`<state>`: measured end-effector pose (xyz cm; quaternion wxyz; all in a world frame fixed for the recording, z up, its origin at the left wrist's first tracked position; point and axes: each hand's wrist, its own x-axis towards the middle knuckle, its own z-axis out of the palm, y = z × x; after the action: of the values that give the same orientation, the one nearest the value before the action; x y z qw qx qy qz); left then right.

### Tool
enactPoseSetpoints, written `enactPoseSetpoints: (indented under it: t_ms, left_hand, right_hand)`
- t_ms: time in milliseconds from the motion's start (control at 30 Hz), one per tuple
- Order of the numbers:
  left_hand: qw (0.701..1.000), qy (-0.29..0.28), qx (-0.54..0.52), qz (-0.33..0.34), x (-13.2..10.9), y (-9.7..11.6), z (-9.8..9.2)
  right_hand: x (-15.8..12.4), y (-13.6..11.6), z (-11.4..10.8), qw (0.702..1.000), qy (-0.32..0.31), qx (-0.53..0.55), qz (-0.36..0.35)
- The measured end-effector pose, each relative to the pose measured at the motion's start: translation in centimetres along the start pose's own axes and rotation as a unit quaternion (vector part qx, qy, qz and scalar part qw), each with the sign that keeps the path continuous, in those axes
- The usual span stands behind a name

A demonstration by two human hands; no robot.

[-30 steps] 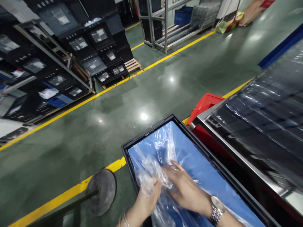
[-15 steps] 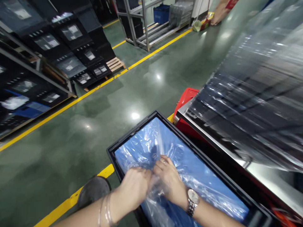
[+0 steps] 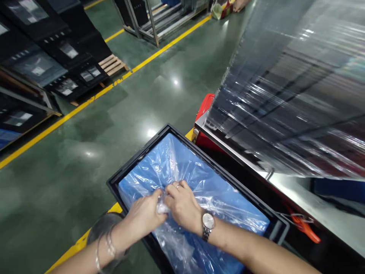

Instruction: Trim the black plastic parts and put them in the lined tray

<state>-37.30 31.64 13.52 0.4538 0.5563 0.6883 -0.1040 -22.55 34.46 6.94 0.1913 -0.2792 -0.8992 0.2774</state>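
A black rectangular tray (image 3: 137, 161) lies tilted in front of me, holding a blue flat item (image 3: 216, 186) covered by a clear plastic bag (image 3: 182, 243). My left hand (image 3: 144, 215) and my right hand (image 3: 182, 205) meet near the middle of the tray. Between them, both hands pinch a gathered twist of the plastic (image 3: 162, 207). A bracelet circles my left wrist, and a metal watch (image 3: 208, 225) sits on my right wrist.
A steel-edged cart (image 3: 234, 152) with a shrink-wrapped stack (image 3: 285, 91) stands to the right, a red crate (image 3: 205, 108) behind it. Black crates (image 3: 57, 57) sit on shelving at left. A round post base (image 3: 104, 230) stands below the tray, near yellow floor lines.
My hands have drawn closer and gathered the plastic into a tighter twist. The bag now lies more smoothly over the blue item. The view has shifted, with the tray lower left and the wrapped stack filling more of the right.
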Motion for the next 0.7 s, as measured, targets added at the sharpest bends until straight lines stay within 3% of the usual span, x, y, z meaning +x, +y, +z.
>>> enactPoseSetpoints:
  t_ms: [67, 133, 167, 233, 300, 400, 467, 567, 633, 700]
  left_hand:
    - [0.982, 0.107, 0.138, 0.078, -1.1, 0.1, -0.2]
    - [0.969, 0.122, 0.145, 0.161, -1.7, 0.0, -0.3]
    - [0.977, 0.092, 0.098, 0.165, -1.6, -0.1, -0.4]
    - [0.993, -0.021, -0.043, 0.108, -1.1, -0.4, -0.7]
    - [0.976, -0.125, -0.173, 0.041, -0.3, -0.7, -1.0]
    - [0.949, -0.163, -0.269, 0.014, 0.5, -1.1, -1.5]
    - [0.942, -0.159, -0.295, 0.021, 0.7, -1.1, -1.6]
    - [0.938, -0.154, -0.305, 0.057, 0.5, -0.8, -1.4]
    - [0.944, -0.144, -0.289, 0.072, 0.4, -0.6, -1.4]
    - [0.955, -0.096, -0.266, 0.088, 0.3, -0.4, -1.5]
  right_hand:
    - [0.3, 0.7, -0.6, 1.000, -0.024, 0.014, 0.001]
    - [0.1, 1.5, -1.7, 0.999, -0.040, 0.037, -0.007]
    - [-0.1, 1.7, -2.3, 0.998, -0.040, 0.048, -0.008]
    - [-0.9, 2.0, -3.9, 0.998, -0.024, 0.064, -0.003]
    - [-2.0, 1.8, -5.3, 0.995, 0.020, 0.094, 0.010]
    - [-3.7, 0.7, -6.5, 0.979, 0.044, 0.191, 0.059]
    - [-4.2, -0.5, -6.2, 0.964, -0.024, 0.236, 0.122]
    - [-3.4, -1.9, -4.6, 0.943, -0.157, 0.213, 0.202]
    - [-2.4, -2.0, -3.4, 0.938, -0.195, 0.180, 0.222]
    - [-1.8, -1.2, -2.5, 0.941, -0.203, 0.147, 0.227]
